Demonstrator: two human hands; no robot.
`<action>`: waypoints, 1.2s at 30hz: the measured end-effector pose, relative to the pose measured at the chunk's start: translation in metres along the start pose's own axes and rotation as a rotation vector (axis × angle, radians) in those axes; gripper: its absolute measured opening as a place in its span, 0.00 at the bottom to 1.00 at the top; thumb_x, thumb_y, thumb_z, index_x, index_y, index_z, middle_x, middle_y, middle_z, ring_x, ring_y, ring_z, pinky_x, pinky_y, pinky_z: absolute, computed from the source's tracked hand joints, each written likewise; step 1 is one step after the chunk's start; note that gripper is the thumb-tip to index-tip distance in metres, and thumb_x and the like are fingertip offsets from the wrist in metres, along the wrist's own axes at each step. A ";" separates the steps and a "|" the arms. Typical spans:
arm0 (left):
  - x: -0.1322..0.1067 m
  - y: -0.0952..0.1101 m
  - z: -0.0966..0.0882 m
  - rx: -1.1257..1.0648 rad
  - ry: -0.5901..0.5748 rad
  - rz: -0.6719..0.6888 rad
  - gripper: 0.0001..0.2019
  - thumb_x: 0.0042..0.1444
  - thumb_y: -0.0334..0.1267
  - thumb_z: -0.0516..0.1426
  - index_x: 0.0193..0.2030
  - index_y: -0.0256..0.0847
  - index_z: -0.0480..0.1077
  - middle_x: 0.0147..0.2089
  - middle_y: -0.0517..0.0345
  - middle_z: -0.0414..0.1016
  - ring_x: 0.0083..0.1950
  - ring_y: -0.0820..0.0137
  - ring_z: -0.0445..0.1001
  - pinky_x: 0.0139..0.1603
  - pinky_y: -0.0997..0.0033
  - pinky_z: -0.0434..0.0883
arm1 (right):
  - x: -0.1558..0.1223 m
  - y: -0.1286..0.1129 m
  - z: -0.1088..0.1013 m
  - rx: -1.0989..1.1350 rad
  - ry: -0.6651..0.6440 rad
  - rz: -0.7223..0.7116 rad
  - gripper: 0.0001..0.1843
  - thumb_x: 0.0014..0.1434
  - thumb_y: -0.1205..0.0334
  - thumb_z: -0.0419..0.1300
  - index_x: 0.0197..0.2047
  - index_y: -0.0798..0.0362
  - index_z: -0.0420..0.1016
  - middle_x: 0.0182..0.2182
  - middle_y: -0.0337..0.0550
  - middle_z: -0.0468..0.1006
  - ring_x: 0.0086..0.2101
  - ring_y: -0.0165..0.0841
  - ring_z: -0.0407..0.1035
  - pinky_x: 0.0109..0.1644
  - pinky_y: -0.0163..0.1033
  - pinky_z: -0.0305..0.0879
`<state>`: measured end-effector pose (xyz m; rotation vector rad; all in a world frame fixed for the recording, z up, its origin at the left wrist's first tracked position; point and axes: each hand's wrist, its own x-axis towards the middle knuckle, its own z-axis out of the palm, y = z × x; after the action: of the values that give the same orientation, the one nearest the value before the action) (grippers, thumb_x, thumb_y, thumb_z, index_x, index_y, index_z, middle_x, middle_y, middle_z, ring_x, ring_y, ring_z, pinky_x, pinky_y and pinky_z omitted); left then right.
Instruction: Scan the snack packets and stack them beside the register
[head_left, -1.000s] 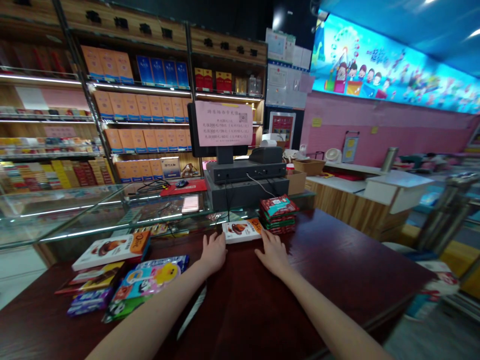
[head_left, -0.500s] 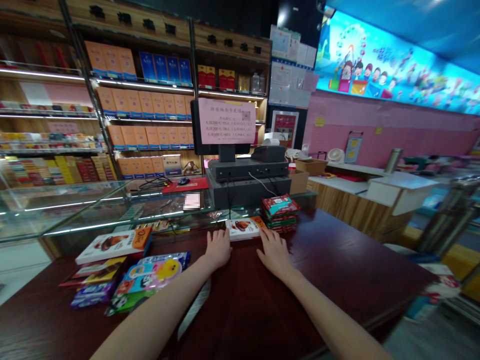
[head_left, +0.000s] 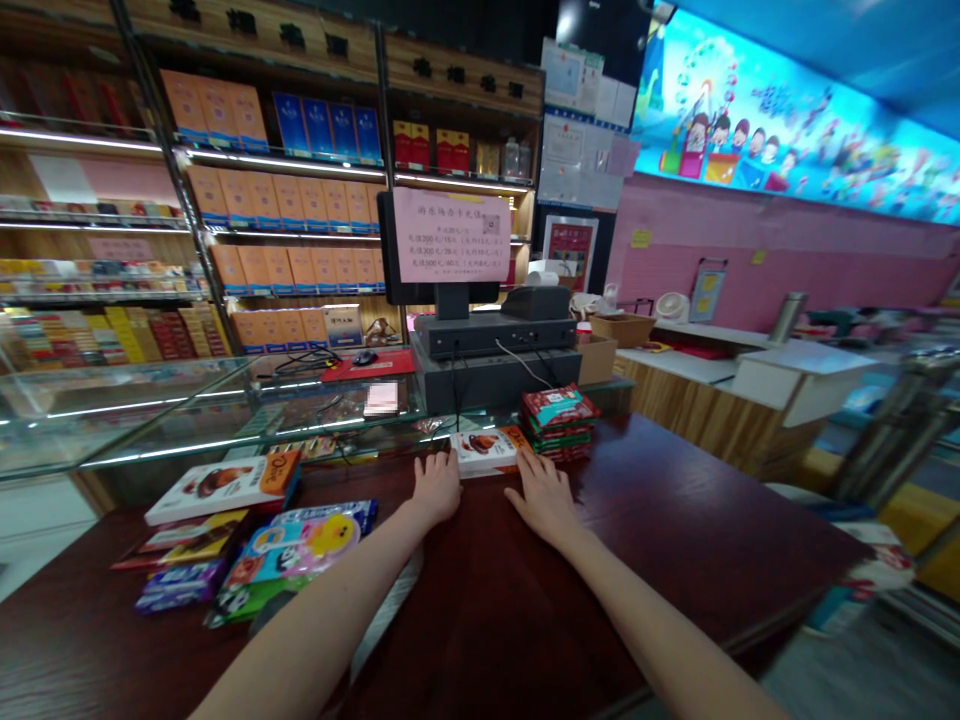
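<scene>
A white-and-orange chocolate box lies flat on the dark wooden counter, one end towards each hand. My left hand rests at its left end, fingers stretched forward. At the right end, my right hand lies with fingers extended over the orange corner and thumb spread away. Neither hand lifts the box. Just beyond my right fingers is a stack of red-brown and green snack packets. A similar chocolate box tops a pile on the left, near a colourful cartoon bag and purple packets.
Behind the counter runs a glass display case. A cash register base and a monitor with a pink sign stand at the back. Under my left forearm lies a pale strip-like object.
The view tilts slightly. Both hands stay at the ends of the chocolate box, which keeps its place beside the packet stack; my right fingers shift slightly.
</scene>
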<state>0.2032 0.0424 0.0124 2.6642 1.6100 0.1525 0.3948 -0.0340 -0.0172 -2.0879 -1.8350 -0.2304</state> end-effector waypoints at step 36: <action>-0.009 -0.026 -0.014 -0.073 -0.023 0.029 0.39 0.57 0.36 0.54 0.75 0.38 0.45 0.72 0.40 0.61 0.73 0.52 0.58 0.72 0.36 0.49 | 0.006 -0.020 -0.003 0.014 0.026 -0.062 0.33 0.64 0.58 0.57 0.71 0.54 0.59 0.69 0.53 0.62 0.65 0.48 0.54 0.63 0.54 0.55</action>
<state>0.1747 0.0463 0.0237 2.6262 1.5290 0.1776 0.3760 -0.0272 -0.0089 -2.0110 -1.8829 -0.2578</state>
